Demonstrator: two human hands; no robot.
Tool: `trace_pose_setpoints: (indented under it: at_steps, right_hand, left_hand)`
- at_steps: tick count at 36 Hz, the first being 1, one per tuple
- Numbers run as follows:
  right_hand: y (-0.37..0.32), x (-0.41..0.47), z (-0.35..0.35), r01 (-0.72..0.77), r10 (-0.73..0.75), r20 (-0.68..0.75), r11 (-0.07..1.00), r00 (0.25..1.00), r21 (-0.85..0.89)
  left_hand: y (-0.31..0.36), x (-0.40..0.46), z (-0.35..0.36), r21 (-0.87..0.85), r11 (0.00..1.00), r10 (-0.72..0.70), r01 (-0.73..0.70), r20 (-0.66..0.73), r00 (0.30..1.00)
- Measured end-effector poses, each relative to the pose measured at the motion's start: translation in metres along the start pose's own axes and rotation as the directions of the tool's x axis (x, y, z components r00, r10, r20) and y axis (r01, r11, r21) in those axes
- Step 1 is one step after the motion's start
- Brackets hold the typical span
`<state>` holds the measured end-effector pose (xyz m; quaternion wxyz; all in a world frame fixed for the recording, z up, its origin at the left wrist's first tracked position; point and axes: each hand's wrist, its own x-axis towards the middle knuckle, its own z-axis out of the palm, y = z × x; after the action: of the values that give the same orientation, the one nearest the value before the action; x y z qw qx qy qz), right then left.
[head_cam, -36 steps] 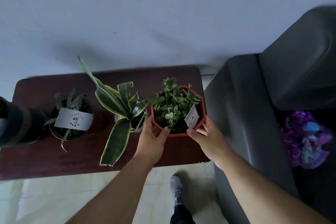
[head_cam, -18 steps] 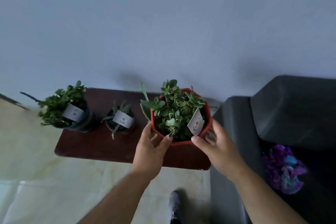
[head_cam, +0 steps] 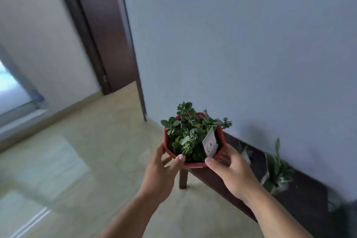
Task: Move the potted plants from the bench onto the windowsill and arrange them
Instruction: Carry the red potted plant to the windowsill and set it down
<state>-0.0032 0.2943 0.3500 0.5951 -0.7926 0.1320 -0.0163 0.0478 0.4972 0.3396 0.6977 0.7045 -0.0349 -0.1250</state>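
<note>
Tiled floor and doorway now fill our view, the bench swung right; we grasp the red pot with left hand and right hand, lifted clear of it

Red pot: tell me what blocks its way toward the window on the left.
Nothing visible does. Both hands, left hand and right hand, hold the red pot over bare floor; the window lies beyond it.
</note>
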Motion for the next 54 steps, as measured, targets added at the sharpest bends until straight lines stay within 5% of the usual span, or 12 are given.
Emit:
trace_pose_setpoints:
  at_steps: [8, 17, 42, 54]
  right_hand:
    - [-0.075, 0.029, 0.190, 0.120, -0.122, 0.322, 0.992, 0.939, 0.026]
    - [-0.118, 0.069, 0.365, 0.187, -0.171, 0.594, 0.982, 0.786, 0.035]
    - [-0.226, 0.291, 0.717, 0.183, -0.129, 0.798, 0.983, 0.589, 0.024]
    - [-0.292, 0.352, 0.912, 0.239, -0.105, 0.815, 0.970, 0.570, -0.043]
  left_hand:
    - [0.011, -0.045, -0.188, 0.000, 0.998, 0.064, -0.068, -0.360, 0.931]
    - [-0.006, -0.063, -0.339, 0.027, 0.999, 0.047, -0.039, -0.640, 0.767]
    - [0.005, 0.114, -0.654, -0.087, 0.996, -0.055, -0.027, -0.813, 0.580]
    - [0.001, 0.173, -0.860, -0.138, 0.986, -0.057, -0.094, -0.810, 0.584]
